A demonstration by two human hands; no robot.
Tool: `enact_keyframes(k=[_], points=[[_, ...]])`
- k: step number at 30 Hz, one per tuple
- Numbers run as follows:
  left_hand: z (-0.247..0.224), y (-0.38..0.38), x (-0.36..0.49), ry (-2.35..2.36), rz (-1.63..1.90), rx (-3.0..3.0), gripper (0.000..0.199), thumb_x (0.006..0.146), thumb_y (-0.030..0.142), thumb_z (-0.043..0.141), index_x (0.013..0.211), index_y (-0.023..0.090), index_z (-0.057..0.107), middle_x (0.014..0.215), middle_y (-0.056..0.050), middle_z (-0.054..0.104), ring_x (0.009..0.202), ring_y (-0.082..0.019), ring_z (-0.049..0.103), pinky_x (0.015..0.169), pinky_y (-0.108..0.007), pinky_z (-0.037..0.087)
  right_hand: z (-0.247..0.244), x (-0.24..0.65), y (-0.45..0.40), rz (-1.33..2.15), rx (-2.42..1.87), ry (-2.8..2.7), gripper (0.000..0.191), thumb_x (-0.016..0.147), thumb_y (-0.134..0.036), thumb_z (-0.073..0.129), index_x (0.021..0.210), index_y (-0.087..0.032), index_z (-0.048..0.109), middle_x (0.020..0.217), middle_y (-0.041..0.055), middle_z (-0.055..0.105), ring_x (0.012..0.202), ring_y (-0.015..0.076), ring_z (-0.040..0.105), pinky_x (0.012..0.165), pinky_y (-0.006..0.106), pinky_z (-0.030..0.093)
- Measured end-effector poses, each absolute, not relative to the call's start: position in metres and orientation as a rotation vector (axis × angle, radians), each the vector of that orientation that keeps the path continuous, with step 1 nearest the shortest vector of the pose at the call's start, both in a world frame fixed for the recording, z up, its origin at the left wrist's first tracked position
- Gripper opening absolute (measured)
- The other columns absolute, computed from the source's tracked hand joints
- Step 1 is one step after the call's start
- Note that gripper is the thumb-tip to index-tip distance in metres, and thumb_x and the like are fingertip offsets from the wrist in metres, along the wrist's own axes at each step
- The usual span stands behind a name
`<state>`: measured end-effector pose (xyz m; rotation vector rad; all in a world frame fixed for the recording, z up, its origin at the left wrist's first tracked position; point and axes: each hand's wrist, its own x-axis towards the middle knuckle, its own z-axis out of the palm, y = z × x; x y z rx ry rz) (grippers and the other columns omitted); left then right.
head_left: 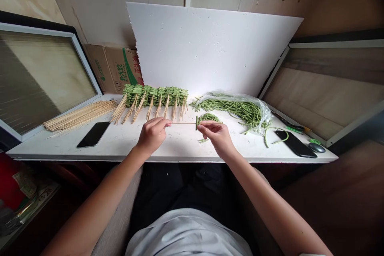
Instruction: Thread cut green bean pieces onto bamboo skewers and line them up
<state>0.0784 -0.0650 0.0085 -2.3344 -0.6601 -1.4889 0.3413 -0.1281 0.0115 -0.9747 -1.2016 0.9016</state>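
Note:
My left hand (154, 133) is closed around one end of a thin wooden skewer (183, 123), which runs level to the right. At its other end, my right hand (216, 134) pinches a short green bean piece (197, 123) that stands upright across the skewer. Just behind my right hand lies a small pile of cut bean pieces (210, 117), partly hidden by the fingers. Stacked skewers of beans (156, 97) sit at the back left, their bare sticks pointing forward.
Loose skewers (82, 115) and a black phone (93, 134) lie left. To the right are long beans in a plastic bag (246, 112), a second phone (295, 144) and a dark oval object (317, 148). A white board (210, 52) stands behind the table (180, 154).

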Motion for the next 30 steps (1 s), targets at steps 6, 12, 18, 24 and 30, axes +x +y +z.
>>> enact_keyframes(k=[6, 12, 18, 24, 30], points=[[0.009, -0.066, 0.080, -0.707, -1.474, -2.369, 0.047, 0.077, -0.012, 0.039, 0.091, 0.018, 0.073, 0.083, -0.003, 0.077, 0.079, -0.018, 0.076, 0.071, -0.029, 0.061, 0.005, 0.338, -0.126, 0.913, -0.970, -1.206, 0.036, 0.071, -0.050, 0.095, 0.093, -0.023, 0.085, 0.094, 0.0071, 0.080, 0.078, 0.0202, 0.068, 0.057, 0.030, 0.052], [0.008, -0.061, 0.076, -0.759, -1.495, -2.385, 0.046, 0.079, -0.011, 0.041, 0.093, 0.017, 0.075, 0.087, -0.004, 0.079, 0.083, -0.018, 0.077, 0.074, -0.028, 0.061, 0.012, 0.358, -0.121, 0.911, -0.987, -1.402, 0.044, 0.078, -0.050, 0.090, 0.114, -0.026, 0.083, 0.106, 0.0084, 0.080, 0.097, 0.0256, 0.072, 0.067, 0.033, 0.057], [0.005, -0.056, 0.073, -0.744, -1.522, -2.380, 0.043, 0.084, -0.010, 0.042, 0.096, 0.016, 0.074, 0.090, -0.005, 0.079, 0.083, -0.018, 0.077, 0.075, -0.028, 0.062, -0.005, 0.406, -0.104, 0.384, -1.338, -2.075, 0.024, 0.086, -0.037, 0.085, 0.107, -0.027, 0.086, 0.114, 0.0116, 0.079, 0.113, 0.0348, 0.066, 0.097, 0.051, 0.053], [0.004, -0.055, 0.073, -0.815, -1.517, -2.415, 0.038, 0.086, -0.006, 0.047, 0.096, 0.017, 0.075, 0.090, -0.006, 0.079, 0.083, -0.019, 0.076, 0.078, -0.030, 0.063, -0.021, 0.408, -0.098, 0.378, -1.488, -2.263, 0.014, 0.089, -0.024, 0.079, 0.100, -0.026, 0.087, 0.107, 0.0117, 0.079, 0.114, 0.0358, 0.064, 0.095, 0.045, 0.053], [0.003, -0.054, 0.074, -0.810, -1.509, -2.407, 0.038, 0.088, -0.005, 0.047, 0.096, 0.018, 0.075, 0.090, -0.005, 0.079, 0.084, -0.019, 0.077, 0.079, -0.030, 0.063, -0.020, 0.404, -0.099, 0.344, -1.471, -2.252, 0.011, 0.091, -0.019, 0.074, 0.092, -0.024, 0.084, 0.098, 0.0101, 0.079, 0.111, 0.0345, 0.064, 0.095, 0.044, 0.051]])
